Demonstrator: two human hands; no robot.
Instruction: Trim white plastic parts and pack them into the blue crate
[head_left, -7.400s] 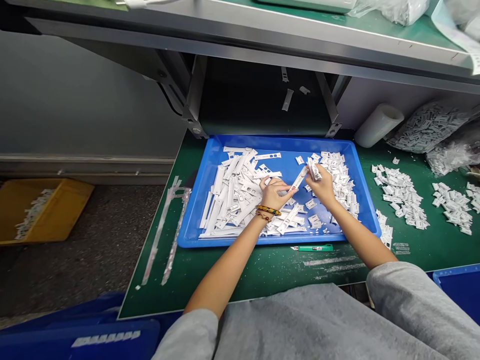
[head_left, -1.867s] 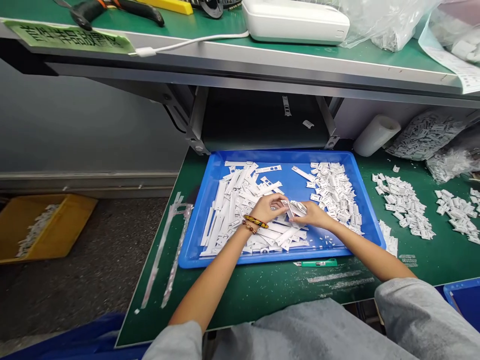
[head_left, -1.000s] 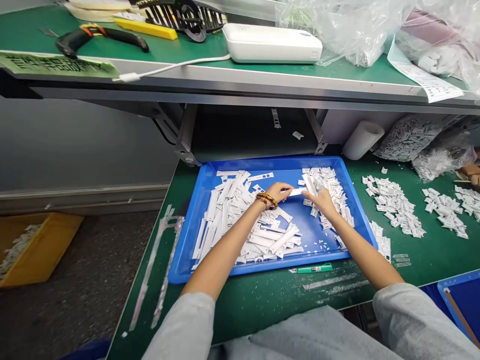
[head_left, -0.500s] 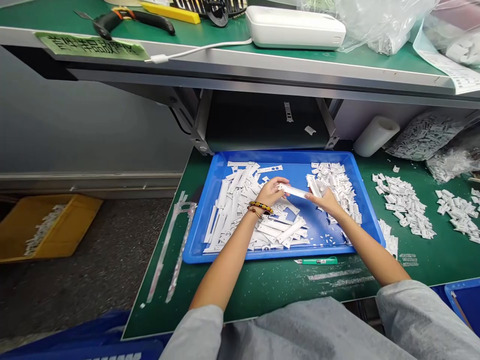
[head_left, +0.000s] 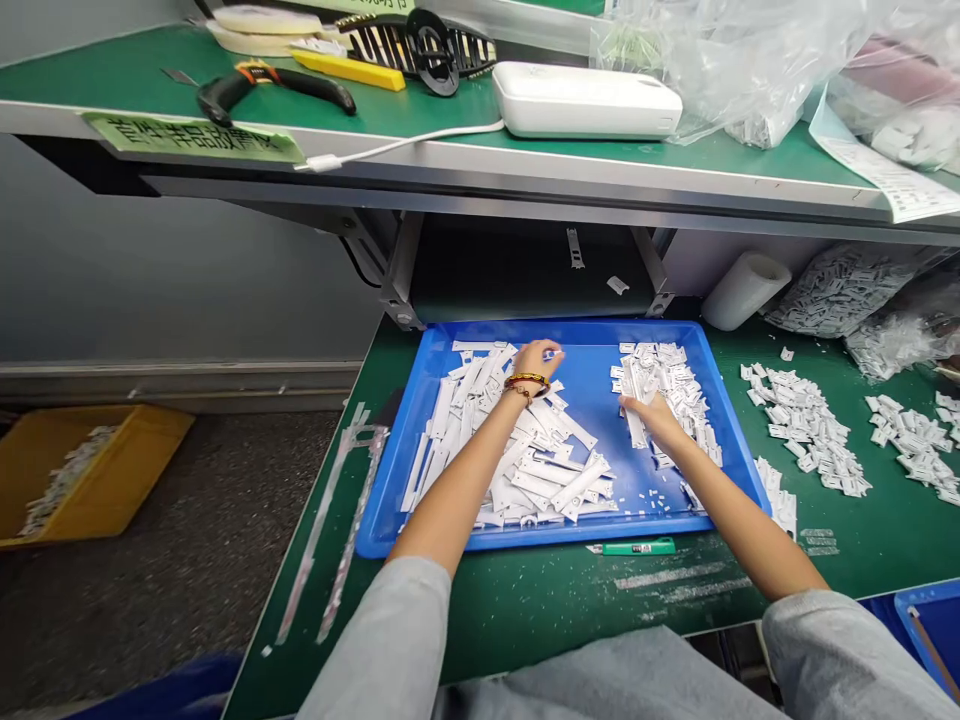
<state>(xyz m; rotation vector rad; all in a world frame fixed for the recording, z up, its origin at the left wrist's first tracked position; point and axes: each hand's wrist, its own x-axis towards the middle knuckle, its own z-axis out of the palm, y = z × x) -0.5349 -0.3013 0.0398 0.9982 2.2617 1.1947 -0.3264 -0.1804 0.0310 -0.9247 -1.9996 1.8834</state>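
Observation:
My left hand (head_left: 537, 360) is over the upper right of a heap of long white plastic strips (head_left: 480, 400), in a blue tray (head_left: 592, 532). Its fingers are curled round a white strip (head_left: 553, 353), of which only a little shows. On the right side of the tray, my right hand (head_left: 654, 420) grips a white plastic strip (head_left: 635, 425) with the thumb on top; the lower fingers are hidden. Short white pieces (head_left: 671, 375) are heaped just beyond that hand. Tiny white bits (head_left: 651, 500) are scattered on the tray floor below it.
A green utility knife (head_left: 637, 548) lies in front of the tray. Loose white pieces (head_left: 810, 425) form piles on the green bench to the right. Behind the tray is a dark conveyor belt (head_left: 495, 270). An overhead shelf (head_left: 450, 160) holds pliers (head_left: 274, 85) and a white case (head_left: 589, 100).
My hands have moved apart. The left hand went back to the strip heap, leaving the strip both hands were at; the right hand moved slightly right and down, a strip still in it.

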